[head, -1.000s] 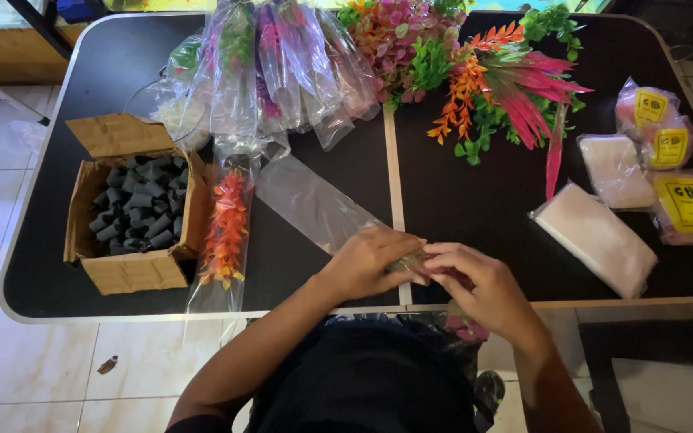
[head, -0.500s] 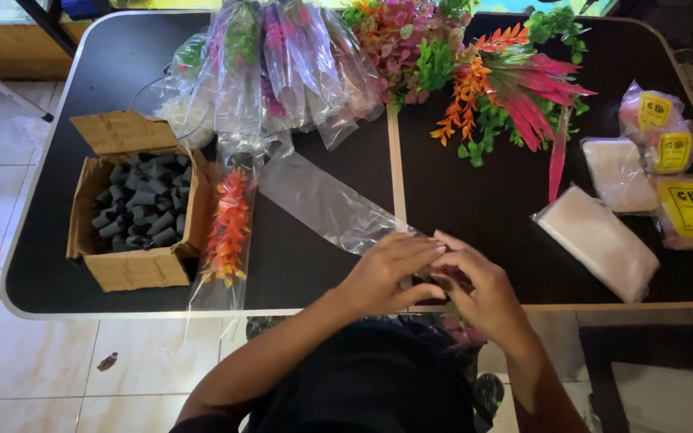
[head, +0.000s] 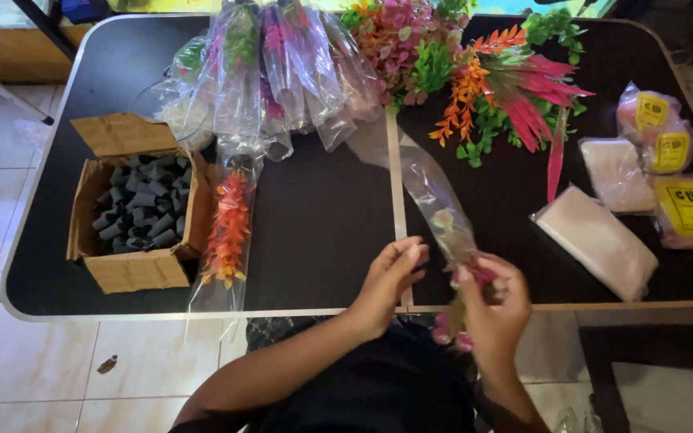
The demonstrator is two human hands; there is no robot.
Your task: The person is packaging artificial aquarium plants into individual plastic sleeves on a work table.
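Head view shows your right hand [head: 495, 297] gripping a flower stem [head: 465, 277] inside the clear sleeve [head: 435, 196] at the table edge, left hand [head: 391, 277] half-open steadying; next, ease it deeper.

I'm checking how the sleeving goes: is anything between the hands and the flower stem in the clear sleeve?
Nothing visible. The right hand grips the flower stem directly, and the left hand sits beside the clear sleeve, which rises off the black table between them.
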